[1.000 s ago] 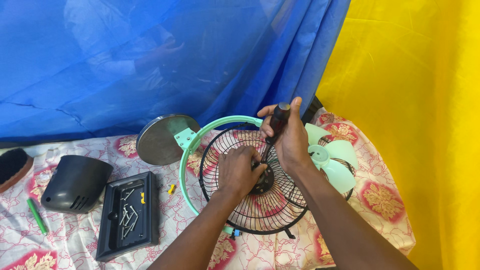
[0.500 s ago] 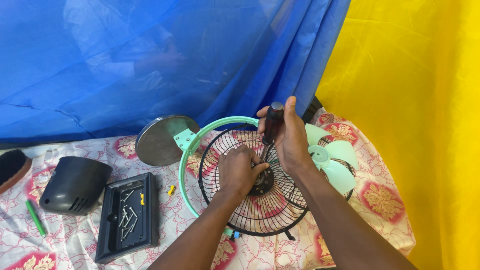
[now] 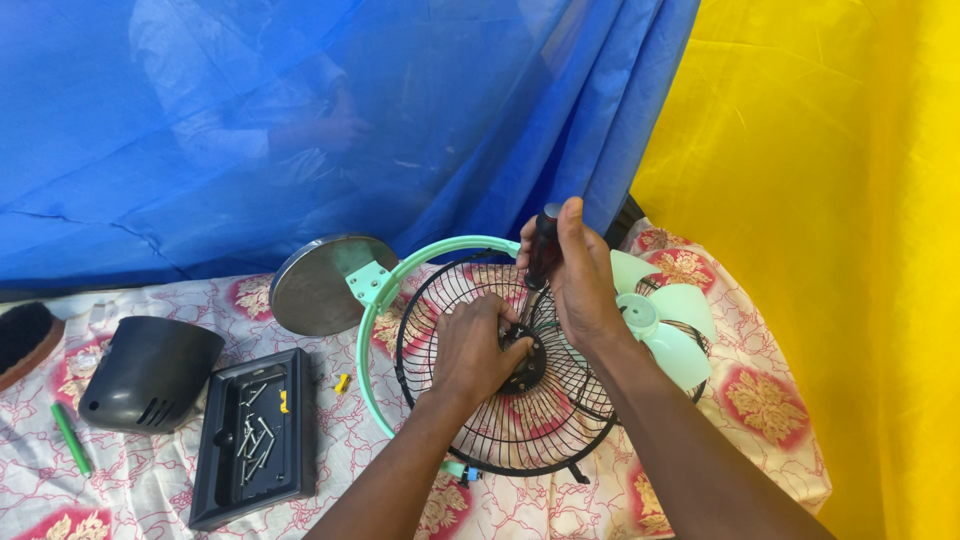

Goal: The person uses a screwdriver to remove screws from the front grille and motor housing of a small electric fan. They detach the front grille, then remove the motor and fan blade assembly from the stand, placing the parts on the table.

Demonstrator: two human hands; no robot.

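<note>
Nearest me, my left hand (image 3: 475,345) lies clenched on the black wire fan guard (image 3: 505,440), fingertips pinching at the dark hub plate (image 3: 527,362) in its centre, though I cannot tell whether they pin a screw there. Just beyond, my right hand (image 3: 580,285) grips the dark-handled screwdriver (image 3: 543,245) upright, its tip down at that hub. To do this well, I judge I should keep the shaft square to the hub and press down while turning so the tip does not slip through the wires. The guard lies on the floral cloth (image 3: 770,400) inside the mint-green ring (image 3: 375,370), with the mint fan blade (image 3: 665,320) to the right. Left sit a black tray of screws (image 3: 255,435) and a black motor cover (image 3: 150,372); behind hangs blue netting (image 3: 300,120).
</note>
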